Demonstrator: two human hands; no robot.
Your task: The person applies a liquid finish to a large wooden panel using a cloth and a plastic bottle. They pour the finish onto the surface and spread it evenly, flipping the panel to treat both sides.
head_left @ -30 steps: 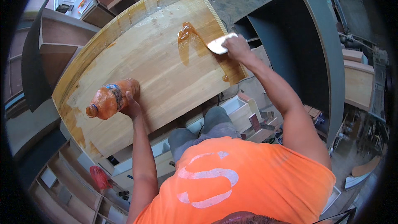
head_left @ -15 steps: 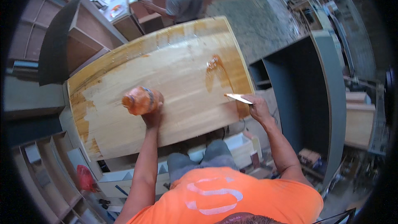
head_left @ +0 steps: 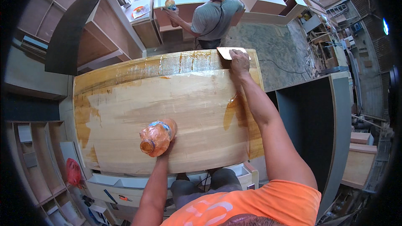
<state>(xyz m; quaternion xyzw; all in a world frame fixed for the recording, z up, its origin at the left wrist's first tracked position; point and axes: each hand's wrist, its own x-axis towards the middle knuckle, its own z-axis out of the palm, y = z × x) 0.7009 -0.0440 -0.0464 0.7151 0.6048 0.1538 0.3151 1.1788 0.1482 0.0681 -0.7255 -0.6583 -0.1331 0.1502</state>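
While the Left Hand (head_left: 168, 147) Grips a Bottle (head_left: 159, 137), the Right Hand (head_left: 240, 62) Holds a White Spreader (head_left: 226, 52) at the Far Edge of a Wooden Panel (head_left: 138, 121)

Although the bottle hides most of the left fingers, that hand is closed around it over the panel's nearer half, mouth tipped toward the body; whether bottle and panel touch, I cannot tell. The right hand pinches the spreader near the far right corner. Amber liquid (head_left: 234, 109) lies on the panel just nearer than the right hand, beside the right forearm (head_left: 259, 104), which covers part of the surface.

Beyond the panel, ahead and left of the right hand, a co-worker (head_left: 215, 21) in grey stands with back turned, holding another bottle (head_left: 170, 3). A dark-lined cabinet (head_left: 307, 117) hems in the right arm's outer side; a cable (head_left: 282, 66) crosses the floor right of that hand. Well left of the left hand are compartmented shelving (head_left: 42, 155), a red plastic bag (head_left: 73, 172) and, farther ahead, a curved dark sheet (head_left: 73, 37). Nearer the body, below the left hand and to its left, lies an orange-handled tool (head_left: 124, 198).
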